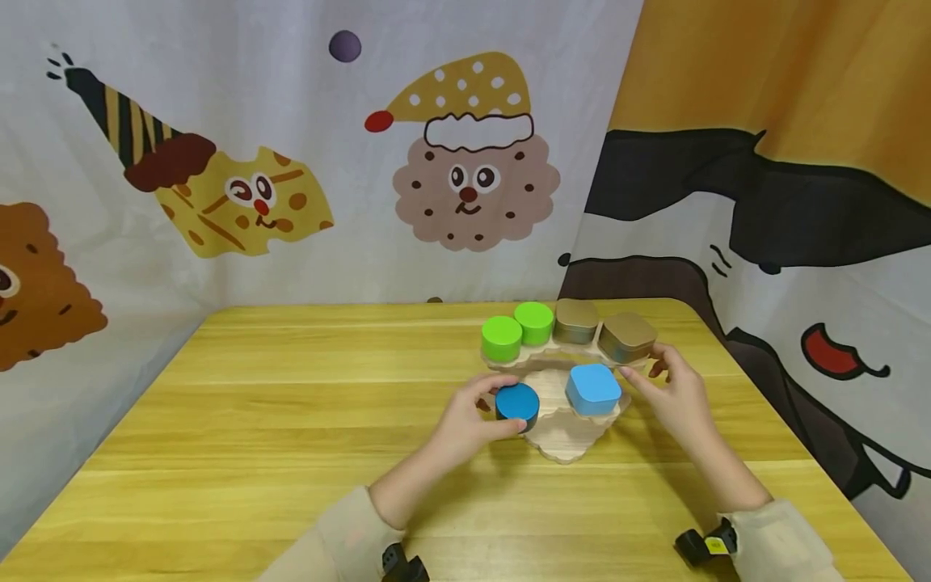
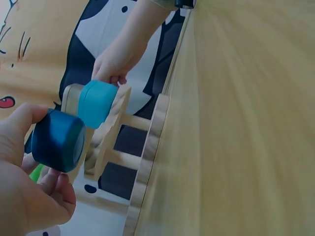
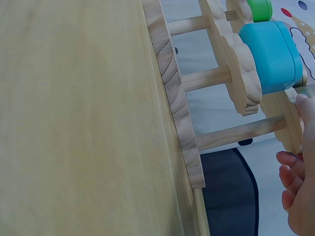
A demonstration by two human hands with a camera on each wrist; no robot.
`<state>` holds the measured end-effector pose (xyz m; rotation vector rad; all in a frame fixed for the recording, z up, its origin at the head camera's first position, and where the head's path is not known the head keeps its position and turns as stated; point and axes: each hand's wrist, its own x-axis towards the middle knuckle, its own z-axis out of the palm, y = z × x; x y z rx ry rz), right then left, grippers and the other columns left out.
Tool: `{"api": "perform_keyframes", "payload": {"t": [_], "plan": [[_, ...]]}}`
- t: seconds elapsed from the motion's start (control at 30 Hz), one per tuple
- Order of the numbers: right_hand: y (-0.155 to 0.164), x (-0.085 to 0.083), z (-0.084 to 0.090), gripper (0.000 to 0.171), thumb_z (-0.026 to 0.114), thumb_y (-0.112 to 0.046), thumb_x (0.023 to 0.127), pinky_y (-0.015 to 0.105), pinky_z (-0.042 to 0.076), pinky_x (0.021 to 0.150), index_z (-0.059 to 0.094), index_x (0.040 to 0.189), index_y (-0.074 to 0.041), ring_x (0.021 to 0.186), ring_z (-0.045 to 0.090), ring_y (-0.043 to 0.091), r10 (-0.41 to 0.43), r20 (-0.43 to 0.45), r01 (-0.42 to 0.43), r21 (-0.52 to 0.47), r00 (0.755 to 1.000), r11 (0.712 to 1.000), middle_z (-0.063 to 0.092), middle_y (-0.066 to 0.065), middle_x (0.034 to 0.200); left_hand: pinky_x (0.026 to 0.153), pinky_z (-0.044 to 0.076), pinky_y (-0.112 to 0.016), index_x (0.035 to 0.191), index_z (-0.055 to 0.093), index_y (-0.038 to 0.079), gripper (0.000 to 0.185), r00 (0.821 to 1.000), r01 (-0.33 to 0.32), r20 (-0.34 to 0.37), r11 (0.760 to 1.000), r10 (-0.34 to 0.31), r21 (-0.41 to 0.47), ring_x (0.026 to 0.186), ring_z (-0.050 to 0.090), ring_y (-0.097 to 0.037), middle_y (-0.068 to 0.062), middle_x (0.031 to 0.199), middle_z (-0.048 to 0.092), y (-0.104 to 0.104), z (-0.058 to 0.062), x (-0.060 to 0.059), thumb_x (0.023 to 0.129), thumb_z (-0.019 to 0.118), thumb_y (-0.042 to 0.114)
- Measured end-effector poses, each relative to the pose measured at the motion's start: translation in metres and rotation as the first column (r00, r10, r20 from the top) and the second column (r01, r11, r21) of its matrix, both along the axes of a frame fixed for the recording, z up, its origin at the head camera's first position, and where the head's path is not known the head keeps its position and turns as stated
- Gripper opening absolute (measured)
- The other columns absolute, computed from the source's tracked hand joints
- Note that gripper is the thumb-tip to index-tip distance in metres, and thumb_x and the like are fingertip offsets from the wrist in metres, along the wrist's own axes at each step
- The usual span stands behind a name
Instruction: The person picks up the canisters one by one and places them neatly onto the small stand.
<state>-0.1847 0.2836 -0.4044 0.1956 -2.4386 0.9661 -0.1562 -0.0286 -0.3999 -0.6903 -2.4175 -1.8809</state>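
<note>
My left hand (image 1: pixel 469 412) grips a small dark blue round tin (image 1: pixel 517 406) between thumb and fingers, at the left end of a tiered wooden stand (image 1: pixel 563 440). Whether the tin touches the stand, I cannot tell. A light blue rounded-square tin (image 1: pixel 593 390) sits on the stand's middle tier, to the right. My right hand (image 1: pixel 672 392) pinches the right end of the upper tier, thumb above and fingers curled below in the right wrist view. On that upper tier stand two green round tins (image 1: pixel 502 339) and two brown rounded-square tins (image 1: pixel 629 337).
The stand rests on a wood-grain table (image 1: pixel 291 420), toward the right, its tiers raised on round wooden pegs (image 3: pixel 241 133). Behind the table hangs a curtain (image 1: pixel 291 89) with cartoon figures. Each wrist wears a black camera (image 1: pixel 705 546).
</note>
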Motion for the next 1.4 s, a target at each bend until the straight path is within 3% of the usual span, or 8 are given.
{"api": "perform_keyframes", "payload": {"t": [0.4,0.7,0.97,1.4], "plan": [[0.0,0.0,-0.001,0.042,0.072,-0.024,0.087,0.031,0.031,0.065,0.056,0.117,0.001,0.08,0.044,0.019,-0.001,-0.002,0.001,0.0,1.0,1.0,0.056,0.014,0.089,0.078,0.039,-0.039,0.125,0.064,0.011,0.052,0.998,-0.049,0.048,0.997,0.046,0.06,0.1,0.048,-0.019,-0.002,0.121,0.058,0.023,-0.003,-0.004,0.076,0.081,0.015],[-0.001,0.0,-0.001,0.042,0.072,-0.024,0.087,0.03,0.031,0.064,0.056,0.118,0.001,0.079,0.044,0.021,0.0,0.001,0.0,0.006,1.0,1.0,0.056,0.017,0.09,0.09,0.039,-0.05,0.126,0.064,0.012,0.052,0.996,-0.088,0.042,0.986,0.082,0.142,0.112,0.051,-0.024,-0.006,0.126,0.055,0.036,-0.009,-0.007,0.076,0.08,0.01],[0.0,0.0,-0.001,0.042,0.073,-0.022,0.087,0.031,0.031,0.065,0.056,0.118,0.001,0.08,0.045,0.022,0.004,-0.009,-0.004,-0.002,1.0,1.0,0.056,0.015,0.09,0.095,0.041,-0.047,0.126,0.063,0.006,0.054,0.993,-0.118,0.035,0.981,0.114,0.151,0.116,0.049,-0.028,-0.009,0.125,0.055,0.042,-0.01,-0.01,0.076,0.081,0.009],[0.0,0.0,0.0,0.041,0.072,-0.023,0.087,0.03,0.031,0.065,0.056,0.118,0.001,0.08,0.044,0.02,0.009,-0.007,-0.009,-0.003,1.0,1.0,0.056,0.014,0.09,0.095,0.042,-0.042,0.127,0.061,0.003,0.053,0.995,-0.095,-0.01,0.986,0.097,0.136,0.116,0.05,-0.028,-0.012,0.124,0.054,0.042,-0.013,-0.014,0.078,0.079,0.007]]}}
